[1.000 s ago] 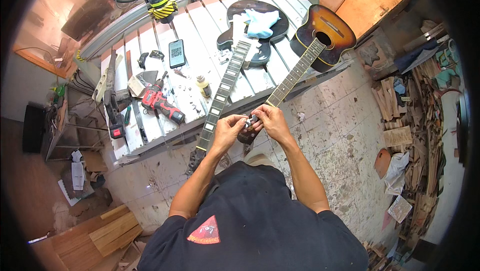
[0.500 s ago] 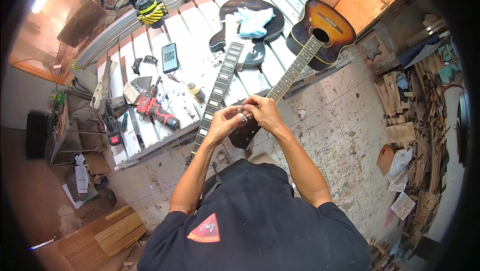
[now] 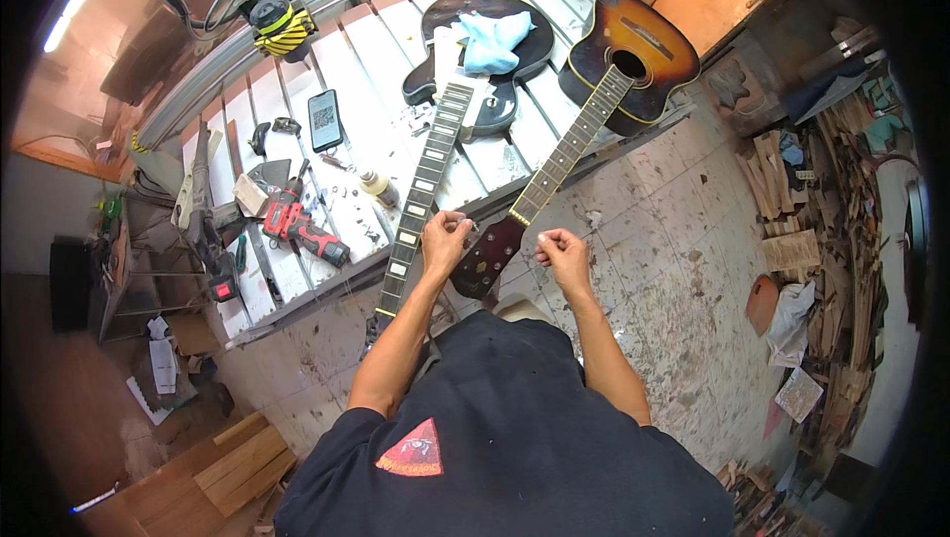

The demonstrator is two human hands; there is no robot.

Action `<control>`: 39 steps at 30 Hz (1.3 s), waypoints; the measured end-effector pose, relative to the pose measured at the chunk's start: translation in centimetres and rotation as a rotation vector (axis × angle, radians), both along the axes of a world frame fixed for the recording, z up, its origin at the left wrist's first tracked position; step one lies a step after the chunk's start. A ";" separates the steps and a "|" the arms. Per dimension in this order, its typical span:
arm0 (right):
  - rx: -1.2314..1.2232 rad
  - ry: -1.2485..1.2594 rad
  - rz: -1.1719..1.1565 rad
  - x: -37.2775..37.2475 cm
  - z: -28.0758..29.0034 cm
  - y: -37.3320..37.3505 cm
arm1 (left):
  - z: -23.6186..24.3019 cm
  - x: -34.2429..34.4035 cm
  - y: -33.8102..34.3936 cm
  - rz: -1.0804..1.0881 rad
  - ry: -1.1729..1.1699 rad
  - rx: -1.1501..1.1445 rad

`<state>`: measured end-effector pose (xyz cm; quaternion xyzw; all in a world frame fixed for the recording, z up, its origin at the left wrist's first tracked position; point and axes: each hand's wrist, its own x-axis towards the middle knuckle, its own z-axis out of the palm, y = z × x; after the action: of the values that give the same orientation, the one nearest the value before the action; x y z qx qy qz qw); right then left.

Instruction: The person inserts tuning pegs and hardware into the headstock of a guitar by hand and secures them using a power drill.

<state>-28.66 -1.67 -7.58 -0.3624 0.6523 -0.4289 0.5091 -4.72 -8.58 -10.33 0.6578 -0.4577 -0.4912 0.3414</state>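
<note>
My left hand (image 3: 445, 240) pinches a small metal part (image 3: 470, 230), too small to identify, beside the dark headstock (image 3: 491, 262) of a sunburst acoustic guitar (image 3: 661, 54). My right hand (image 3: 562, 258) is apart from it, right of the headstock, its fingers closed; what they may hold is too small to see. A guitar neck with block inlays (image 3: 425, 184) runs just left of my left hand, up to a dark electric guitar body (image 3: 435, 10) with a blue cloth (image 3: 492, 40) on it. The acoustic guitar's body rests on the slatted bench, with its headstock out over the front edge.
The slatted machine bench (image 3: 366, 52) carries a phone (image 3: 325, 121), red drill (image 3: 309, 235), bottle (image 3: 380, 189), long black tool (image 3: 206, 230) and several small parts. A machine head (image 3: 277, 22) hangs at back left. Wood scraps (image 3: 792, 250) pile at right; boards (image 3: 233, 468) lie lower left.
My hands, earlier together over the headstock, have separated: my right hand moved right and down, my left slightly left, still with the small part, uncovering the headstock. The view has shifted slightly.
</note>
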 end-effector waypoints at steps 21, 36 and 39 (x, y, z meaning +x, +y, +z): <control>0.191 -0.304 0.156 4.6 -4.1 -1.6 | -2.2 -0.3 -0.7 -0.179 0.438 0.229; 0.019 -0.321 0.241 5.0 -2.2 -2.7 | -0.6 1.1 -1.5 -0.536 0.235 0.163; 0.040 -0.277 0.236 5.0 -2.4 -2.9 | -0.3 1.0 -1.6 -0.519 0.159 0.150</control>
<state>-23.68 -4.56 -10.02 -0.3637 0.5371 -0.3991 0.6481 -3.76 -10.16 -10.62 0.5014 -0.5449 -0.6447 0.1897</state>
